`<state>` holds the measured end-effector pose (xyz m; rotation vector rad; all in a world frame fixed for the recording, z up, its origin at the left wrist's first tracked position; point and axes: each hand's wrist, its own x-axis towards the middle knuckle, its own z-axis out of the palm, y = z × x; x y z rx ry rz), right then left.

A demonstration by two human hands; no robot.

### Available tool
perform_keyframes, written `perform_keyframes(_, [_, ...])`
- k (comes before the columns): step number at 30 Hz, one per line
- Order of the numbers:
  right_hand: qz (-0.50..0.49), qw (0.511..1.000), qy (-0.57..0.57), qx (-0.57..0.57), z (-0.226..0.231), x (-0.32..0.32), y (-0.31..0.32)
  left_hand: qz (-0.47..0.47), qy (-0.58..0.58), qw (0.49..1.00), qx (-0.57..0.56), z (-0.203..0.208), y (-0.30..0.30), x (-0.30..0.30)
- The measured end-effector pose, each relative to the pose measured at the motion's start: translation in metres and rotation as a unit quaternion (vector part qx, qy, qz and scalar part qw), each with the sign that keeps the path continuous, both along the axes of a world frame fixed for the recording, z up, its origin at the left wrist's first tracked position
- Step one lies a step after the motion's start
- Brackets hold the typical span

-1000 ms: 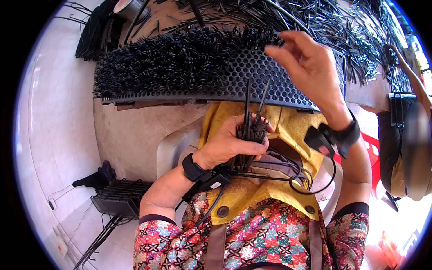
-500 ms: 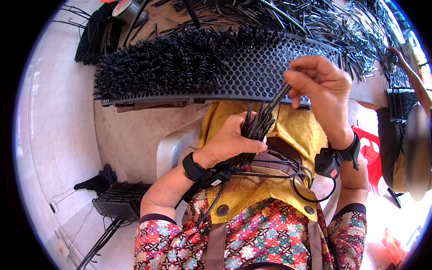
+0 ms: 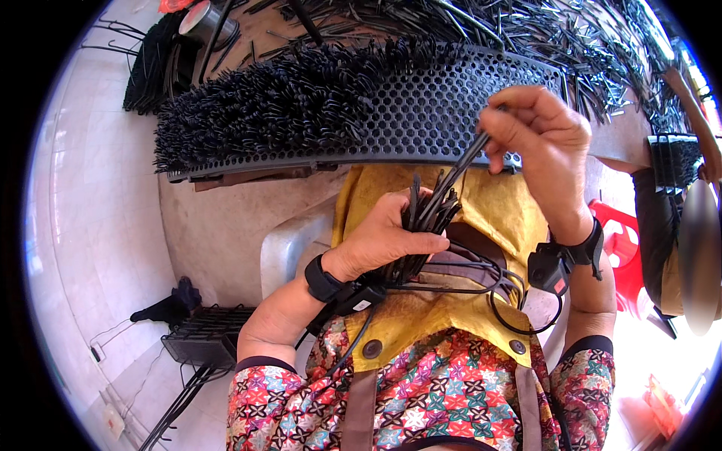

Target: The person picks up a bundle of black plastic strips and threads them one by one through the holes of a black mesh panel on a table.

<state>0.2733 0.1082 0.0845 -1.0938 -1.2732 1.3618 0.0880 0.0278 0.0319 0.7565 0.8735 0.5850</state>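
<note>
My left hand (image 3: 387, 237) is closed round a bundle of thin black strips (image 3: 430, 210), held upright over my lap. With thumb and fingers pinched, my right hand (image 3: 538, 139) grips the upper ends of a few black strips (image 3: 468, 161); their lower ends reach into the bundle. Just beyond both hands lies a dark perforated panel (image 3: 444, 98) with rows of round holes. Its left part is thickly covered by upright black strips (image 3: 263, 105), while the holes on the right show bare.
Loose black strips (image 3: 556, 45) are heaped on the table behind the panel. A metal can (image 3: 201, 21) stands at the far left. Black cables (image 3: 451, 286) loop across my yellow apron (image 3: 421, 316). At right are a red plastic stool (image 3: 620, 248) and another person's arm (image 3: 696, 113).
My right hand stays pinched on the strips, shifted very slightly up and right. The left hand keeps its hold on the bundle. The view has tilted a little.
</note>
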Motion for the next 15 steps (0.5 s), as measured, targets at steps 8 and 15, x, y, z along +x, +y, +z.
perform_keyframes(8, [0.012, 0.997, 0.039, -0.066, -0.011, -0.005, -0.004, 0.006, -0.007, 1.000, -0.009, -0.003, 0.005, 0.000])
perform_keyframes(15, [-0.031, 0.999, -0.011, 0.030, -0.001, -0.013, -0.018, 0.000, -0.018, 1.000, -0.013, 0.003, 0.006, -0.002])
